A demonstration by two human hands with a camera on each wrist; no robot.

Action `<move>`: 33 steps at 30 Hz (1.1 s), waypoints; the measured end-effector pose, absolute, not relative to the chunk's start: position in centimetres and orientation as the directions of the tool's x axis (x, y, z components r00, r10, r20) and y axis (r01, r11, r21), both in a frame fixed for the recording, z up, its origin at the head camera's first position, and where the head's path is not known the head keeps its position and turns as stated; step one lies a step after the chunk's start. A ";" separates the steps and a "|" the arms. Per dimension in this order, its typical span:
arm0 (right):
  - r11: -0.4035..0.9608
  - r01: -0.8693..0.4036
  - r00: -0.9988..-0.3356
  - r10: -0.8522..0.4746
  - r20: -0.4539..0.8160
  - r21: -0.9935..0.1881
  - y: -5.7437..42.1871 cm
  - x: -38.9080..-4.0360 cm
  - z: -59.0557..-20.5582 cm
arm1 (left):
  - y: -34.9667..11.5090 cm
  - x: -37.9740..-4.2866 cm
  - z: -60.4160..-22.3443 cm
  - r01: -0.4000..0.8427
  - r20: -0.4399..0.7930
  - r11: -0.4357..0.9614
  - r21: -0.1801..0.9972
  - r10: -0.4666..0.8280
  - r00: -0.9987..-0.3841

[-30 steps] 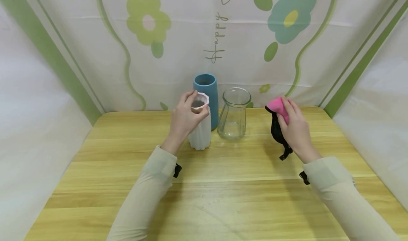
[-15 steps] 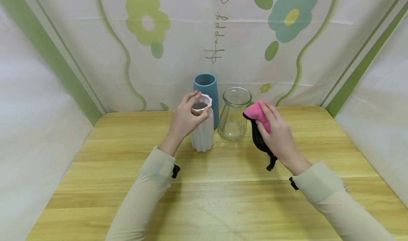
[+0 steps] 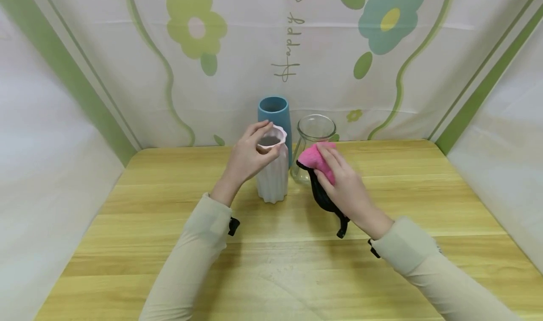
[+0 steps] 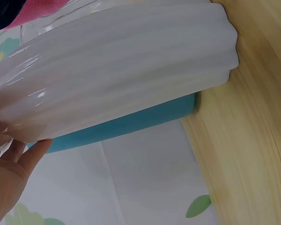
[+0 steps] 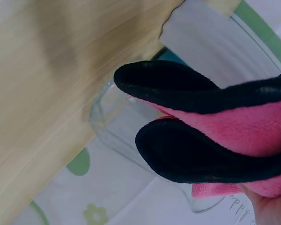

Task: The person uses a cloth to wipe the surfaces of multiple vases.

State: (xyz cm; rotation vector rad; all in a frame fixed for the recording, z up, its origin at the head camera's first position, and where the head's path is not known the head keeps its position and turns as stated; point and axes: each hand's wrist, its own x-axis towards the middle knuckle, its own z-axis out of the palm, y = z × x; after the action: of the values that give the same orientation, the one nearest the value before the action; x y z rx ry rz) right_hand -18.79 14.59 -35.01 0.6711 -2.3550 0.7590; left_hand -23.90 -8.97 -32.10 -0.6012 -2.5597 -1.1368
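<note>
My left hand [image 3: 248, 158] holds the white fluted vase [image 3: 273, 182] by its scalloped rim, thumb at the near side and fingers across the mouth. The vase stands upright; its ribbed side fills much of the left wrist view. My right hand [image 3: 349, 189] grips a pink plush cloth piece [image 3: 314, 157] with black edging and a black tail hanging below. Up close in the right wrist view, this piece shows two rounded black lobes [image 5: 178, 150] with pink fleece between them. It is held to the right of the white vase, overlapping the glass vase [image 3: 313, 136] in the head view.
Behind the white vase stands a tall blue vase [image 3: 287, 120], partly hidden. All three vases are near the back of the wooden table [image 3: 297, 274]. A floral cloth backdrop [image 3: 246, 38] rises right behind them, with white side panels left and right.
My right hand has carried the pink and black piece leftward, from right of the glass vase to in front of it. The white vase, still in my left hand, has shifted slightly right.
</note>
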 end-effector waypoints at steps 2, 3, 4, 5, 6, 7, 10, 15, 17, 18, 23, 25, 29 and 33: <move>0.713 -0.600 -0.717 -0.278 0.639 -0.363 14.1 -18.7 -34.9 | -9.0 -23.9 -32.1 0.476 0.396 0.601 0.643 0.271 -0.877; 0.712 -0.600 -0.718 -0.278 0.637 -0.365 14.0 -18.7 -34.9 | -9.0 -23.9 -32.1 0.476 0.393 0.599 0.644 0.275 -0.877; 0.711 -0.601 -0.719 -0.281 0.636 -0.365 13.7 -18.6 -34.9 | -9.0 -23.9 -32.0 0.477 0.389 0.591 0.651 0.280 -0.878; 0.711 -0.601 -0.720 -0.281 0.635 -0.366 13.6 -18.6 -34.8 | -9.0 -23.8 -32.0 0.478 0.387 0.585 0.656 0.283 -0.878; 0.710 -0.601 -0.721 -0.283 0.633 -0.367 13.4 -18.6 -34.8 | -9.0 -23.8 -32.0 0.478 0.383 0.578 0.661 0.288 -0.878; 0.709 -0.602 -0.722 -0.285 0.631 -0.368 13.2 -18.6 -34.8 | -9.0 -23.7 -31.9 0.478 0.379 0.571 0.668 0.292 -0.878; 0.705 -0.606 -0.724 -0.295 0.624 -0.370 12.6 -18.6 -34.7 | -9.0 -23.7 -31.9 0.472 0.365 0.567 0.675 0.299 -0.882; 0.694 -0.612 -0.725 -0.300 0.621 -0.380 11.8 -18.9 -34.7 | -9.0 -23.7 -31.8 0.470 0.350 0.558 0.683 0.315 -0.882; 0.689 -0.617 -0.719 -0.297 0.629 -0.380 11.6 -19.0 -34.8 | -9.0 -23.7 -31.9 0.476 0.349 0.541 0.693 0.325 -0.879; 0.685 -0.622 -0.715 -0.298 0.633 -0.379 11.4 -19.0 -34.9 | -9.0 -23.7 -31.9 0.478 0.349 0.534 0.697 0.330 -0.877; 0.680 -0.636 -0.693 -0.295 0.658 -0.365 11.1 -19.2 -35.3 | -8.9 -23.5 -31.9 0.488 0.345 0.504 0.712 0.354 -0.869; 0.681 -0.638 -0.691 -0.300 0.658 -0.359 11.0 -19.3 -35.6 | -8.8 -23.4 -31.9 0.490 0.344 0.492 0.720 0.361 -0.867; 0.677 -0.644 -0.699 -0.332 0.634 -0.356 10.7 -19.3 -36.3 | -8.7 -23.4 -32.0 0.493 0.345 0.485 0.722 0.365 -0.865; 0.656 -0.660 -0.691 -0.339 0.638 -0.366 10.4 -19.4 -36.7 | -8.7 -23.5 -32.0 0.500 0.352 0.486 0.716 0.367 -0.861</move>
State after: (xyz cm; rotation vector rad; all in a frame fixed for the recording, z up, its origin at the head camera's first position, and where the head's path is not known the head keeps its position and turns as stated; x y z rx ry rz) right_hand -19.44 10.39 -36.66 0.7746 -2.3456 0.8066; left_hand -23.48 -8.67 -32.05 -0.7572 -2.5749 -1.3174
